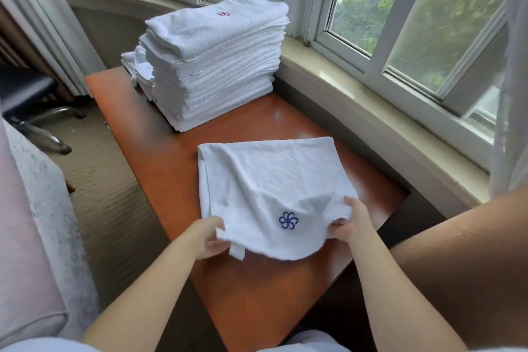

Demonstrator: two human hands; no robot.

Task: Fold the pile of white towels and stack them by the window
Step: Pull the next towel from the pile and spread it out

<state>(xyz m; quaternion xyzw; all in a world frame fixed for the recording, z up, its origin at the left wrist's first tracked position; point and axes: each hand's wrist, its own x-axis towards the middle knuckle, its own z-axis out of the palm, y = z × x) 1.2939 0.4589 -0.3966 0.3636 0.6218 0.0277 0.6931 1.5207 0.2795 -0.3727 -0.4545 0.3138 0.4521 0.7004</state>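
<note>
Fingers of left hand (206,237) and right hand (352,223) pinch the towel's (257,180) near corners on the table (171,168)

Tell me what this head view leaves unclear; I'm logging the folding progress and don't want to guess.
- Stack of folded towels: the count is unreadable, layers blur together, and a second lower pile behind it is mostly hidden.
- Red emblem on the top towel: too small to make out.
- Towel being folded: its layers are hidden beneath its top surface.
- Left hand and right hand: fingertips tucked under the cloth.
- Unfolded pile: none in view.
</note>
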